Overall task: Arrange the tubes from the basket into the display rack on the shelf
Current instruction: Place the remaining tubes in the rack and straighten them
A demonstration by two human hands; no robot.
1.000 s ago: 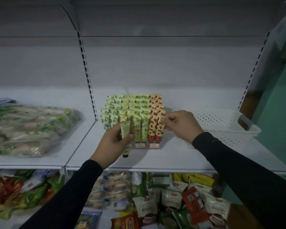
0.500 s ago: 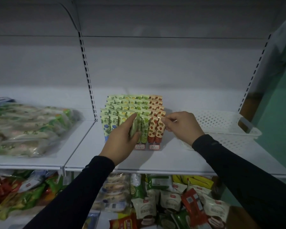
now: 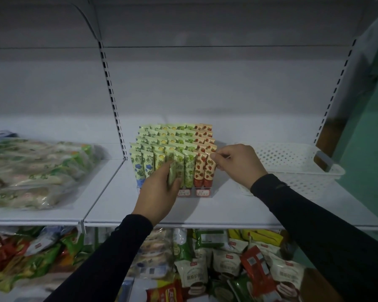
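Observation:
The display rack (image 3: pixel 194 192) stands on the white shelf (image 3: pixel 216 210), packed with upright tubes in green, yellow and red prints. My left hand (image 3: pixel 159 192) grips a pale green tube (image 3: pixel 172 174) at the rack's front row, its lower end hidden behind my fingers. My right hand (image 3: pixel 238 163) pinches the top of the front red strawberry tube (image 3: pixel 210 171) at the rack's right side. The white perforated basket (image 3: pixel 292 166) sits to the right of the rack; no tubes show inside it.
A clear bag of packaged goods (image 3: pixel 35 171) lies on the left shelf section. The shelf below holds several snack packs (image 3: pixel 227 262). Slotted uprights (image 3: pixel 112 101) frame the bay. A green wall (image 3: pixel 375 149) is at the right.
My left hand has carried the pale green tube up from in front of the rack into the front row. My right hand has stayed on the red tube.

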